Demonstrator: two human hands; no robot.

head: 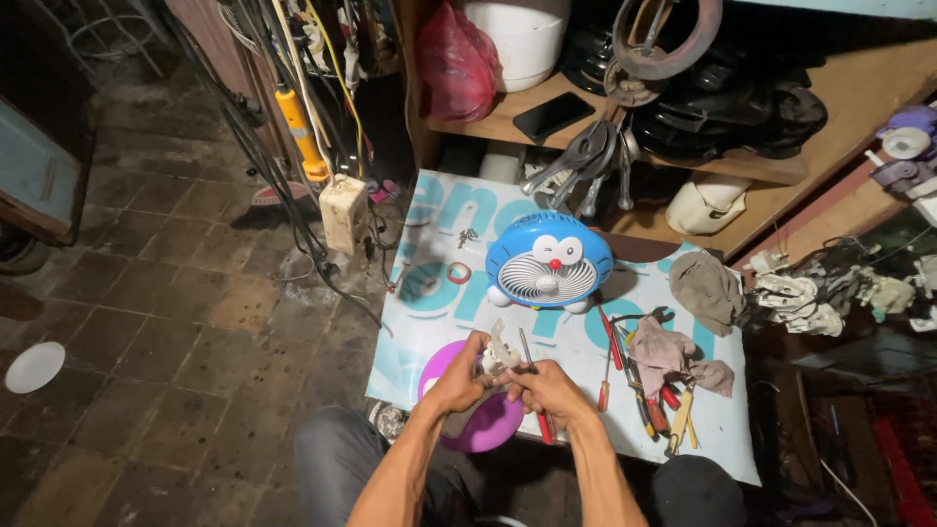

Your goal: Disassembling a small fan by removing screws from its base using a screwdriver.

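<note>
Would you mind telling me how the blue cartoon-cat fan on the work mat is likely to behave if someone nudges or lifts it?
The blue fan looks like a hollow plastic shell, so it is probably light for its size. It stands on small white feet under a round body, so a push high up might tip it, and it could then roll. The white front grille seems thin-slatted, likely fragile if squeezed.

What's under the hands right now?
A purple round dish lies on the printed sheet beneath both hands. Its middle is covered by them and the white part.
</note>
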